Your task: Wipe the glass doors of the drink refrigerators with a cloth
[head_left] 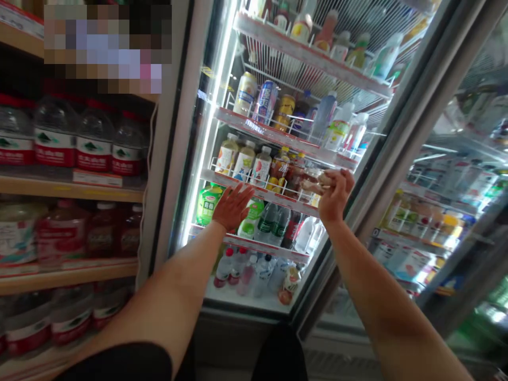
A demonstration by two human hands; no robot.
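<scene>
Inside a shop, a drinks cooler stands with its glass door (436, 159) swung wide. The right hand (335, 196) is closed around a brownish bottle (311, 182) at the front edge of the third wire shelf (273, 197). The left hand (232, 206) is spread flat and holds nothing, just in front of a green bottle (208, 203). Wooden shelves (71, 188) to the left carry large water jugs (55, 137).

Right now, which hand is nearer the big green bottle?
Left. The left hand is open just right of the green bottle; the right hand is farther right, holding a small bottle.
</scene>
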